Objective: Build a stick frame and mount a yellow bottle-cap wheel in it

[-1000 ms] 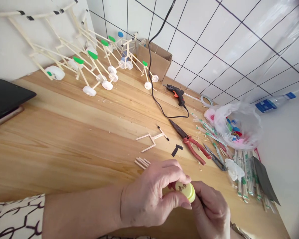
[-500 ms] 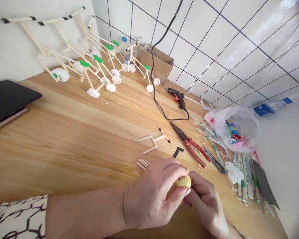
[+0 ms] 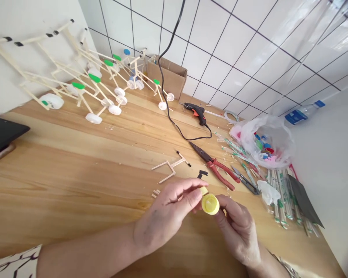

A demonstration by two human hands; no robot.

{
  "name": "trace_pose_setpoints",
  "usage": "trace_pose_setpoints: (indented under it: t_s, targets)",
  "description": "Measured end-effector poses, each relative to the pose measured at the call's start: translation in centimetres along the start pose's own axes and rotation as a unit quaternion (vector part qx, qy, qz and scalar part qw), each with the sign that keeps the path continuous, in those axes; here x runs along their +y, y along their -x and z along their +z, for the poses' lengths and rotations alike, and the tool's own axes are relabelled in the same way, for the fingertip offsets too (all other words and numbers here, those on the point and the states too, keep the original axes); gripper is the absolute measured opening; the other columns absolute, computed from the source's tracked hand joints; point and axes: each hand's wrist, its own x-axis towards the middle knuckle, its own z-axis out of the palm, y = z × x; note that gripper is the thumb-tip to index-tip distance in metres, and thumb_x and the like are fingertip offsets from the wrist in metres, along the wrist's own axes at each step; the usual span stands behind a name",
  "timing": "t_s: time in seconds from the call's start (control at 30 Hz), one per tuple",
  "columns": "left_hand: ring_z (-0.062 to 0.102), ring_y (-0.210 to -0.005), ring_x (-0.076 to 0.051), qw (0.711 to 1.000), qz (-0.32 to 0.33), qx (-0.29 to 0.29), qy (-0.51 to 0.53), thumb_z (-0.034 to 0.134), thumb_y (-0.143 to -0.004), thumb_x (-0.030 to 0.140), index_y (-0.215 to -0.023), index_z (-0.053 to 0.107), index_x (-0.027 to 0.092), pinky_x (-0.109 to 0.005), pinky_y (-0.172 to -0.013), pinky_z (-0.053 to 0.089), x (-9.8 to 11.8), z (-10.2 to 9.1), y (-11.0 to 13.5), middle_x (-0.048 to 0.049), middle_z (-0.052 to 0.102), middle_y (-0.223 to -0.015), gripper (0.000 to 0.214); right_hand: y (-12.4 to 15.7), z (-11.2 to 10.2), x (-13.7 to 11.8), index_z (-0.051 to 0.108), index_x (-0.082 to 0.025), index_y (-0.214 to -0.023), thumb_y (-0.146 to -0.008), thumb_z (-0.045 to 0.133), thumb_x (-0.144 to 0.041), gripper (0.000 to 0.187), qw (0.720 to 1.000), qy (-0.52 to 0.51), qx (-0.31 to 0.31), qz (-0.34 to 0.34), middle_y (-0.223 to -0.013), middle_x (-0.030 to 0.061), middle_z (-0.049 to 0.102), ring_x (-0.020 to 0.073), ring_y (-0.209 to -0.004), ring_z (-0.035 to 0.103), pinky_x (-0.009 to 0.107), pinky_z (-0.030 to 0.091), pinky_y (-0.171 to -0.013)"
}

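A yellow bottle cap (image 3: 210, 204) is held between both hands low in the middle of the wooden table (image 3: 75, 170), its hollow side turned up toward me. My left hand (image 3: 165, 214) pinches it from the left with thumb and fingers. My right hand (image 3: 237, 231) grips it from the right and below. Just beyond the hands lie a small stick frame (image 3: 169, 168), short cut sticks (image 3: 156, 192) and black tape bits (image 3: 202, 173).
Red-handled pliers (image 3: 217, 166), scissors (image 3: 245, 181), a glue gun (image 3: 195, 111) with its black cord, a plastic bag of coloured caps (image 3: 266, 143) and wrapped chopsticks (image 3: 281, 197) lie right. Stick models with cap wheels (image 3: 104, 92) and a cardboard box (image 3: 168, 75) stand at the back. A dark phone (image 3: 2, 133) lies left.
The cap has been turned so its hollow side faces up, and both hands have risen slightly. The view has shifted a little to the right.
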Motion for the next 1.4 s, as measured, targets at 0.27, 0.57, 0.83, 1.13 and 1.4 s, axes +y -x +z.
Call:
trace_pose_setpoints:
  t_s: [0.27,0.57,0.83,1.13,1.4]
  targets:
    - [0.047,-0.068,-0.013,0.998,-0.028,-0.044,-0.026,0.072,-0.07,0.031,-0.114,0.061,0.021,-0.027,-0.064,0.041,0.3,0.1,0.0,0.0017,0.054,-0.077,0.047,-0.1,0.1,0.1,0.057,-0.021,-0.094,-0.089,0.048,-0.01,0.015,1.0,-0.019,0.015,-0.013,-0.072,-0.0011,0.059,0.0101,-0.059,0.052,0.019,0.04,-0.056]
    - [0.055,-0.074,-0.017,0.994,0.018,-0.018,-0.102,0.069,-0.069,0.019,-0.09,0.069,0.014,-0.027,-0.066,0.045,0.2,0.7,0.1,-0.0026,0.059,-0.08,0.021,0.2,0.5,0.3,0.051,-0.018,-0.071,-0.091,0.049,-0.025,0.021,0.983,-0.143,-0.057,0.099,-0.058,-0.0057,0.04,0.0078,-0.051,0.034,0.019,0.03,-0.048]
    - [0.059,-0.09,-0.022,0.996,-0.085,-0.02,-0.007,0.07,-0.074,0.032,-0.116,0.062,0.023,-0.03,-0.078,0.045,-0.4,-0.1,-0.1,-0.0051,0.066,-0.099,0.044,-0.4,-0.2,0.0,0.051,-0.016,-0.071,-0.092,0.049,-0.036,0.028,0.975,-0.165,-0.044,0.143,-0.056,-0.0063,0.034,0.0077,-0.05,0.029,0.02,0.024,-0.046]
    - [0.062,-0.086,-0.025,0.96,-0.111,0.044,0.252,0.066,-0.076,0.023,-0.099,0.071,0.01,-0.041,-0.086,0.045,0.0,-0.4,-1.2,-0.0118,0.07,-0.091,0.027,0.0,-0.3,0.1,0.051,-0.016,-0.073,-0.092,0.046,-0.029,0.024,0.989,-0.073,-0.013,0.129,-0.056,-0.0063,0.033,0.008,-0.049,0.029,0.021,0.024,-0.044]
    - [0.056,-0.076,-0.018,0.973,-0.157,0.031,0.165,0.065,-0.08,0.033,-0.099,0.072,0.017,-0.029,-0.068,0.04,-0.2,-0.9,-1.4,-0.0083,0.071,-0.089,0.026,-0.1,0.1,-0.1,0.052,-0.016,-0.08,-0.088,0.043,-0.014,0.012,0.998,-0.007,-0.014,0.053,-0.058,-0.0053,0.042,0.0078,-0.048,0.037,0.021,0.03,-0.047]
